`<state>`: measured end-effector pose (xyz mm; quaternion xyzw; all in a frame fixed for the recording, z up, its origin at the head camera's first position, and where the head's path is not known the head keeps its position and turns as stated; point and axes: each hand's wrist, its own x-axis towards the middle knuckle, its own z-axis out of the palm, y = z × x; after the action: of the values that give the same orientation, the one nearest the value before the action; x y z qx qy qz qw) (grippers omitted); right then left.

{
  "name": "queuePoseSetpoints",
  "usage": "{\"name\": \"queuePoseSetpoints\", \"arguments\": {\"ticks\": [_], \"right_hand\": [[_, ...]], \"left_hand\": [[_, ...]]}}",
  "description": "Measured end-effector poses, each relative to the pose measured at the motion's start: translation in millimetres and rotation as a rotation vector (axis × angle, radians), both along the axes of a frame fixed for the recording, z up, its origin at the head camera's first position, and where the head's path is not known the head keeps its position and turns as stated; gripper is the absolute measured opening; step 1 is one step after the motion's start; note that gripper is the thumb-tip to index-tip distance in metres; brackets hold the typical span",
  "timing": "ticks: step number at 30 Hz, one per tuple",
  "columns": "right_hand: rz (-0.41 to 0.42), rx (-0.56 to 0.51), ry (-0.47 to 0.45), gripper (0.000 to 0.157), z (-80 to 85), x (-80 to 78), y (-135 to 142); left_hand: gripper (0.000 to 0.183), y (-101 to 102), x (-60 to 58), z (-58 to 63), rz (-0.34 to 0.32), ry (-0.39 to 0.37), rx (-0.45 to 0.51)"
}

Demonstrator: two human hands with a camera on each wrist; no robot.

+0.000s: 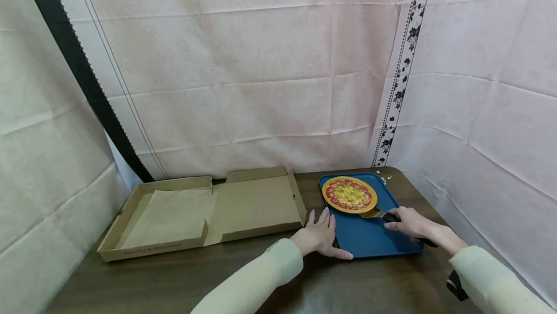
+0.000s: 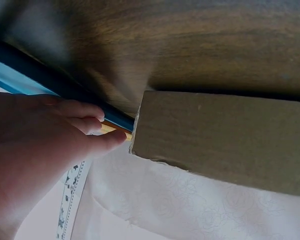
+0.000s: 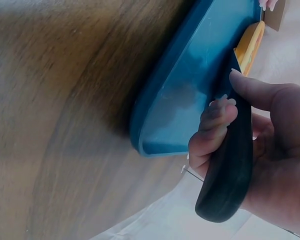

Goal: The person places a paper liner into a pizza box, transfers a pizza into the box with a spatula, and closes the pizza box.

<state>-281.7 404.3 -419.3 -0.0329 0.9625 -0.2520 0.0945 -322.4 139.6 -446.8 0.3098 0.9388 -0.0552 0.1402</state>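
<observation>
A round toy-looking pizza lies on the far part of a blue tray. My right hand grips the black handle of a pizza server, thumb laid along it. The server's metal blade points left and meets the pizza's near right edge, its tip hidden beneath. With fingers spread, my left hand rests at the tray's left rim, thumb by the near corner. In the left wrist view its fingertips lie along the rim, beside the pizza's edge.
Left of the tray stands an opened cardboard pizza box, its side wall close to my left hand. A sheet of brown paper lines its left half. Pale cloth hangs behind and beside the brown wooden table.
</observation>
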Motion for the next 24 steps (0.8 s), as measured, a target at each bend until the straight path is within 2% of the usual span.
{"name": "queuePoseSetpoints", "arguments": {"ticks": [4, 11, 24], "right_hand": [[-0.005, 0.0, -0.003, 0.049, -0.7, -3.1, -4], [-0.014, -0.003, 0.0, 0.043, -2.6, -7.6, -8], [-0.015, 0.029, 0.006, 0.04, -4.2, -11.8, -13]], "left_hand": [[0.116, 3, -5.7, -7.9, 0.003, 0.011, -0.027], [0.119, 4, -9.7, -14.3, -0.002, 0.028, -0.034], [0.117, 3, -5.5, -11.7, 0.006, 0.026, -0.031]]}}
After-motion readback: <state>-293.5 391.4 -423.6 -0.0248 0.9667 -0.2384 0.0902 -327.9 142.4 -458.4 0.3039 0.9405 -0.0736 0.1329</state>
